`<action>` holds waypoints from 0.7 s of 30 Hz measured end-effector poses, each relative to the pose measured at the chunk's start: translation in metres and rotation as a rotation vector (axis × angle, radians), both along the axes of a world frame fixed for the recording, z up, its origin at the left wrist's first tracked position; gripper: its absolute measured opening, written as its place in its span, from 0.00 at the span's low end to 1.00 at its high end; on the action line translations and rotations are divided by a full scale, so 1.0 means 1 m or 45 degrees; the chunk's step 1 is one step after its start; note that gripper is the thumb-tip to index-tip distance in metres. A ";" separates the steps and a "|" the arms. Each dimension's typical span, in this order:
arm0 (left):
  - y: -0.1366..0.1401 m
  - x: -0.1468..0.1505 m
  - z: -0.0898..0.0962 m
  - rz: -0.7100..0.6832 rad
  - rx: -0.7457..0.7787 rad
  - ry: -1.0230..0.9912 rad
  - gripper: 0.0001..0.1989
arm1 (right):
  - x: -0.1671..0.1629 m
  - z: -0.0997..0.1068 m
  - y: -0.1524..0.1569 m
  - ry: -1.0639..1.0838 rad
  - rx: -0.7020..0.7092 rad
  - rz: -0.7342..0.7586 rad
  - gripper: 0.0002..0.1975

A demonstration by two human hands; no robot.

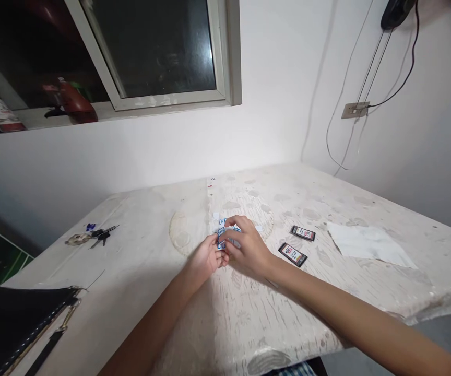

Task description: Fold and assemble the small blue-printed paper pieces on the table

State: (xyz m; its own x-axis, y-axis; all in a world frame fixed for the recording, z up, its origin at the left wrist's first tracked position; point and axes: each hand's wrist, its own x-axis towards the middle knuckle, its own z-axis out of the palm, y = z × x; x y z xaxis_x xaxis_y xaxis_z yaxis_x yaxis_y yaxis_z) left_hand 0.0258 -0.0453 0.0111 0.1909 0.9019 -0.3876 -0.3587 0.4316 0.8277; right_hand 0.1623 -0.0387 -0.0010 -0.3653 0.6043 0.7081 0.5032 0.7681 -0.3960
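Note:
Near the middle of the table, a small white piece with blue printed outlines (221, 238) sits between my two hands; its exact kind is not clear. My left hand (210, 255) grips its lower edge, thumb on top and fingers curled beneath. Over it from the right comes my right hand (249, 246), its fingers bent down onto the piece and hiding part of it. Just beyond the hands lies a small white scrap (216, 215). To the right rest two black-bordered printed pieces, one farther (303, 233) and one nearer (293, 255).
A torn white sheet (368, 246) lies on the right of the plastic-covered table (272, 313). Keys (102, 235) are at the left, above a black bag (25, 318) at the near edge. Behind are a window (163, 52) and a wall socket with cables (355, 110).

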 end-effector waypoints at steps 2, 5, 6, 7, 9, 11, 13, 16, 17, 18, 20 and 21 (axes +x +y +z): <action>-0.002 0.002 0.000 -0.004 0.013 0.043 0.11 | -0.002 -0.005 0.001 -0.025 -0.021 -0.037 0.10; -0.004 0.003 0.001 -0.025 0.038 0.073 0.11 | -0.002 -0.006 0.000 -0.074 -0.011 -0.081 0.09; -0.004 0.003 0.000 -0.031 0.053 0.071 0.11 | -0.001 -0.005 -0.001 -0.091 -0.008 -0.086 0.09; -0.004 0.003 -0.001 -0.035 0.070 0.069 0.10 | -0.001 -0.004 -0.001 -0.107 -0.009 -0.083 0.09; -0.003 0.001 -0.004 -0.027 0.119 0.066 0.08 | 0.000 -0.003 -0.002 -0.124 -0.035 -0.066 0.10; -0.001 0.000 -0.009 -0.009 0.174 0.060 0.04 | 0.001 -0.002 -0.003 -0.128 -0.084 -0.043 0.11; 0.001 -0.002 -0.014 0.006 0.221 0.053 0.02 | 0.002 -0.002 -0.002 -0.134 -0.161 -0.009 0.11; 0.002 -0.003 -0.018 0.035 0.260 0.081 0.04 | 0.005 0.002 0.003 -0.024 -0.327 0.088 0.10; 0.002 -0.003 -0.018 0.039 0.267 0.100 0.04 | 0.006 0.004 0.005 0.061 -0.362 0.105 0.10; 0.002 -0.003 -0.018 0.040 0.274 0.120 0.04 | 0.008 0.005 0.008 0.158 -0.380 0.105 0.11; 0.000 -0.003 -0.017 0.010 0.283 0.157 0.03 | 0.009 0.007 0.013 0.302 -0.415 0.099 0.12; -0.001 -0.002 -0.016 -0.021 0.286 0.175 0.02 | 0.010 0.007 0.015 0.320 -0.468 0.112 0.13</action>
State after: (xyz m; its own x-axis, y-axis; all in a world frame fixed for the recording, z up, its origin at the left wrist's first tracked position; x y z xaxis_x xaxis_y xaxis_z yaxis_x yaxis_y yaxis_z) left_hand 0.0233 -0.0468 -0.0048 0.1658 0.9654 -0.2013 -0.2306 0.2364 0.9439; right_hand 0.1719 -0.0238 0.0064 -0.2705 0.8066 0.5256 0.2955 0.5891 -0.7521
